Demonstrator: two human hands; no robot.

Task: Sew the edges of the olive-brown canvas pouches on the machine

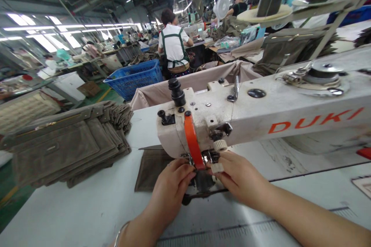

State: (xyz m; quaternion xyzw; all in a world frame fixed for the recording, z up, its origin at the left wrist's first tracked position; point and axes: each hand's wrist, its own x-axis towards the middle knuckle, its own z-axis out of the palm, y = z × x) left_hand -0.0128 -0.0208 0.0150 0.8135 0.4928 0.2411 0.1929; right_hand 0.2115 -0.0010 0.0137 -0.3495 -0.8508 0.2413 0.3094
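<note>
1. Hands right at the needle area, folks, and both are closed! Our left hand (171, 189) curls its fingers in from one side, a thin bangle (119, 233) on its wrist. Our right hand (240, 175) pinches in from the other, just beside a cream knob (217, 168). Exactly what each one grips is hidden from us.
2. Dark olive fabric panel (152, 170) lying flat on the white sewing table (72, 216), its far edge in view and the rest running in under our hands and the machine head.
3. Right above, we have the white DUKI sewing machine (290, 117), with its orange guard (191, 141) hanging just over our fingers and a black stacked knob (176, 92) on top.
4. Over to the left on the table, a tall stack of matching dark fabric panels (66, 146), well apart from our hands.
5. Behind the machine, a beige cloth bin (188, 85) sags open, and beyond it sits a blue plastic crate (135, 79).
6. Farther down the aisle, a co-worker (174, 42) in a white shirt and green apron works at a bench, and rows of workstations (116, 48) run on into the distance.
</note>
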